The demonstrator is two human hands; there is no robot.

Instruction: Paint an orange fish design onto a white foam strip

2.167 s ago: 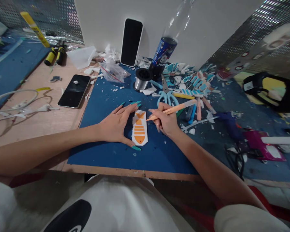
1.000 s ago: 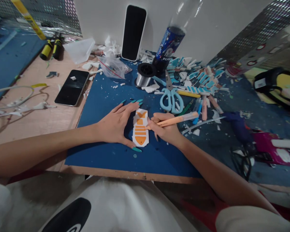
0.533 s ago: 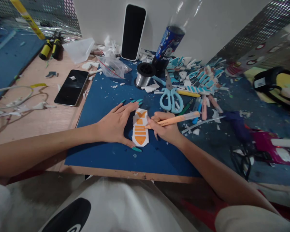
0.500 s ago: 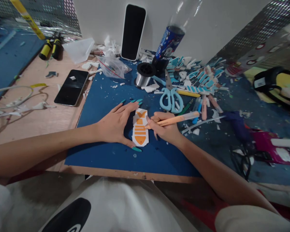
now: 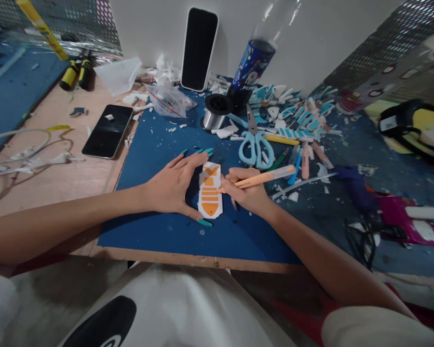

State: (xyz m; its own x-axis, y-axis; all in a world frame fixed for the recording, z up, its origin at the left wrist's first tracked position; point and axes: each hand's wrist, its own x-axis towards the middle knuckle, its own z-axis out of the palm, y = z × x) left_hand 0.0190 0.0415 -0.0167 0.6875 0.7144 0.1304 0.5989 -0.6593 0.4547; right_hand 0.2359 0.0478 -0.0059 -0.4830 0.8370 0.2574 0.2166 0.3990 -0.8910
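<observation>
A white cut-out piece [image 5: 219, 210] with an orange striped fish on it lies flat on the blue mat [image 5: 159, 236]. My left hand [image 5: 171, 185] rests spread at its left side, the forefinger near the top edge and the thumb near the bottom edge. In my right hand [image 5: 251, 193] is an orange marker pen [image 5: 264, 178], pinched between the fingers. Its tip meets the right edge of the fish, around the stripes. The pen's back end slants up to the right.
Blue-handled scissors [image 5: 256, 147], a wire spool [image 5: 217, 112] and a cola bottle [image 5: 253, 67] stand or lie beyond my hands. White and blue scraps [image 5: 304, 115] pile up behind. One phone [image 5: 108, 131] lies at left; another phone [image 5: 199, 48] leans on the board.
The marker pen has shifted very slightly, its back end a little further left. My left hand and the white piece have stayed put.
</observation>
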